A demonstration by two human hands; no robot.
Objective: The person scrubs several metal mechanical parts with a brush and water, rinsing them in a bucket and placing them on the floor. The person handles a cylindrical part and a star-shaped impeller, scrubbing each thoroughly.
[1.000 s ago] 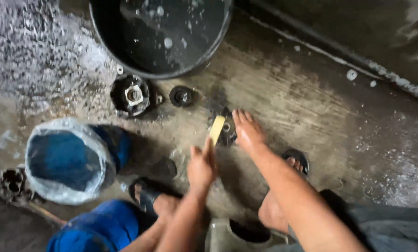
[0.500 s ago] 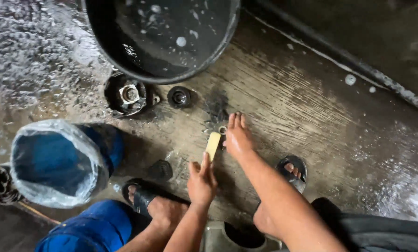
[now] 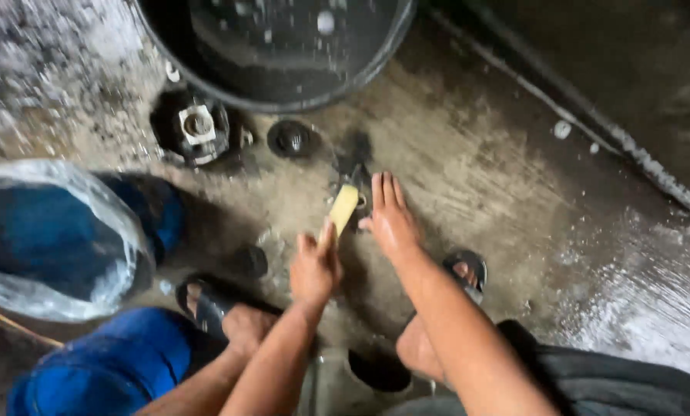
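Yellow brush [image 3: 343, 208] gripped in the closed left hand [image 3: 314, 266], its head laid against a small dark part [image 3: 353, 173] below the black tub [image 3: 283, 54], right hand [image 3: 391, 219] pressed flat and open beside that part, round black cap [image 3: 289, 139] nearer the tub.

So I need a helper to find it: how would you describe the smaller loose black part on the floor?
Start at the big black tub at the top. Just below its rim, on the wet concrete floor, sit two dark parts. The one meant is the small round black cap, right of the bulkier black part; unlike that one, it has no pale metal centre.
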